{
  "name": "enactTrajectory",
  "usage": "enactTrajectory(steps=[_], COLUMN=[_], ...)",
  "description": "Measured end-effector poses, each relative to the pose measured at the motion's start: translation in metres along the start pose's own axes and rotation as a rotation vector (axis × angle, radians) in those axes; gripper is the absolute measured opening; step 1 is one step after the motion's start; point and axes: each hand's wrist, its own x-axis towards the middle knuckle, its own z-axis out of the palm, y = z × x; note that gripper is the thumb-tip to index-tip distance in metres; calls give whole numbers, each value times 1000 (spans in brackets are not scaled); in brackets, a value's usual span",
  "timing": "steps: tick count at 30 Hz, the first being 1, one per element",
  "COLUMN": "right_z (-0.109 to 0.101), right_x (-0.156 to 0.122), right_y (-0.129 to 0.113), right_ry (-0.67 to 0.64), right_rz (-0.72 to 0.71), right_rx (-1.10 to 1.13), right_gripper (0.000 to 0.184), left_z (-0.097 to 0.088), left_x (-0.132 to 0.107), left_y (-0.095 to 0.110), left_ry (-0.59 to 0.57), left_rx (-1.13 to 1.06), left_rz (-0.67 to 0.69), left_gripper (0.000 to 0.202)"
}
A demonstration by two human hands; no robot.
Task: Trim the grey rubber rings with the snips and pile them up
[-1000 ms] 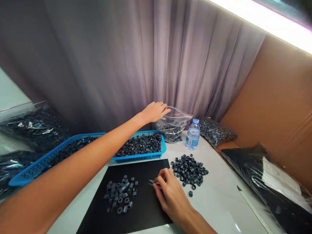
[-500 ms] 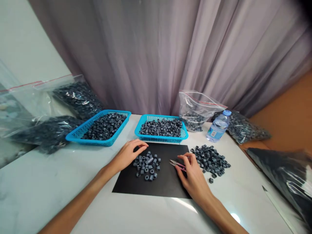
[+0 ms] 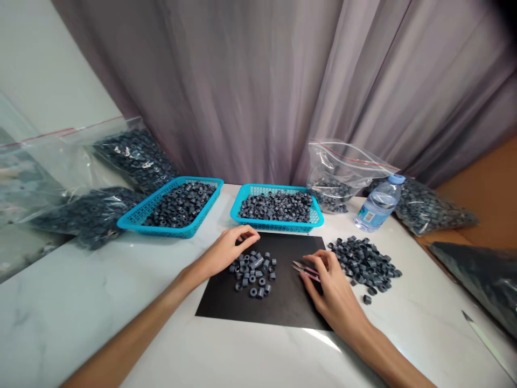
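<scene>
My right hand holds a pair of pink-handled thread snips, blades parted and pointing left above the black mat. My left hand hovers at the mat's upper left, its thumb and fingertips pinched together. Whatever may be between those fingertips is too small to make out. Just below it, a small pile of short dark grey plastic rings lies on the mat. A larger heap of the same rings sits on the table beyond my right hand.
Two blue baskets, left and middle, hold many rings. An unsealed zip bag and a water bottle stand at the back right. Filled bags lean at the left. A pointed strip lies at the right.
The whole view has shifted, so the table and both hands appear slightly further right. My hands keep nearly the same pose, with the snips still in the right one.
</scene>
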Motion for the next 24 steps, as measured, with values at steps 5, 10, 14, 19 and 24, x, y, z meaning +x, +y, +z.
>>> enactTrajectory(steps=[5,10,14,19,24], right_z=[-7,-15,-19,-23,-27], right_x=[2,3,2,1,-1], right_y=[-10,-25,-26,-25,-29], right_ry=[53,147,139,158,141], right_rz=[-31,-90,-113,-121,-180], right_rx=[91,264,372,433,417], right_gripper=[31,43,39,34,39], left_z=[19,46,55,60,61], left_x=[0,-23,-38,-46,-47], left_y=[36,56,61,68,71], left_ry=[-73,-40,-71,-40,-83], left_rx=[-424,-576,-571,-535,-630], left_rz=[-22,-93,-122,-92,-120], left_gripper=[30,28,27,21,22])
